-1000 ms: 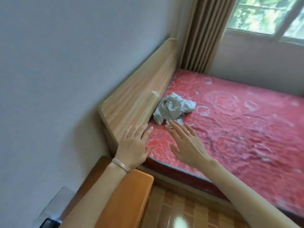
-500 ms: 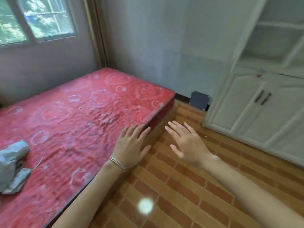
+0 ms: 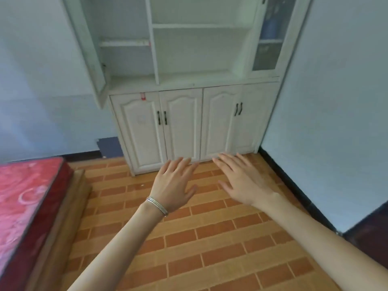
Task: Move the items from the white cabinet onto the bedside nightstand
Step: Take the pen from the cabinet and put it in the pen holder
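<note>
Your left hand (image 3: 172, 185) and right hand (image 3: 243, 181) are hovering spread, empty. You are probably needing a gentle grip on the white cabinet's (image 3: 180, 122) blurred blue item (image 3: 269, 28).

One white cabinet (image 3: 201, 49), four lower doors (image 3: 182, 127), one red mattress (image 3: 23, 198), two hands (image 3: 173, 185) (image 3: 244, 181)

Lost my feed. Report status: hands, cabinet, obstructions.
Left hand open, empty. Right hand open, empty. White cabinet ahead, lower doors shut, upper left door open. Only tiled floor between.

Cabinet (image 3: 180, 122) ahead against wall, bed (image 3: 27, 206) at left
</note>
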The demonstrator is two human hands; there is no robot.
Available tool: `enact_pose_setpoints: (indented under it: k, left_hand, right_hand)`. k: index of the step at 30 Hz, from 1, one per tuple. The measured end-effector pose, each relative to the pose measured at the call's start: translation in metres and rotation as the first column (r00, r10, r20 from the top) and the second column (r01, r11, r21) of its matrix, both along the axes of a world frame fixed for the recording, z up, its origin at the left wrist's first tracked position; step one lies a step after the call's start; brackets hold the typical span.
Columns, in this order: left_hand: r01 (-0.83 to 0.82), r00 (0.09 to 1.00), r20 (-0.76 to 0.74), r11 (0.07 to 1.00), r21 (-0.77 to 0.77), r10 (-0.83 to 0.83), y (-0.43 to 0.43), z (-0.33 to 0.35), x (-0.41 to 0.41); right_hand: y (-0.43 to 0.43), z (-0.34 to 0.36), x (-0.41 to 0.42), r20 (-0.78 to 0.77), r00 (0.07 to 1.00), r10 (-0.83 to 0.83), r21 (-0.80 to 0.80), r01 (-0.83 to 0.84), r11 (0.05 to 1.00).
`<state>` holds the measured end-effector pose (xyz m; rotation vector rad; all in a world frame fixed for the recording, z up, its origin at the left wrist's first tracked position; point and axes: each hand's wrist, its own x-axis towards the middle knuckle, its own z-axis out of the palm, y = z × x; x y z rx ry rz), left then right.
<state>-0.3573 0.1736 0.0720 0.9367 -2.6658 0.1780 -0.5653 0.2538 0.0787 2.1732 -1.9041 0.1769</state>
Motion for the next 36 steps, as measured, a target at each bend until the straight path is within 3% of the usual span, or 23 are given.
enact_pose_setpoints:
  k: [6, 18, 36]
  left_hand:
    - [0.088, 0.996, -0.020, 0.996, -0.015, -0.088, -0.023, 0.006, -0.153]
    - [0.167, 0.986, -0.015, 0.985, -0.043, -0.167, -0.108, 0.043, -0.334]
    - [0.195, 0.978, -0.036, 0.966, -0.171, -0.204, -0.369, 0.096, -0.557]
  right_hand:
    - [0.003, 0.014, -0.137, -0.012, 0.994, -0.113, 0.033, 0.113, 0.993]
    - [-0.045, 0.052, -0.303, 0.067, 0.974, -0.216, -0.101, 0.222, 0.970]
    - [-0.305, 0.097, -0.530, -0.059, 0.968, -0.246, -0.245, 0.225, 0.943]
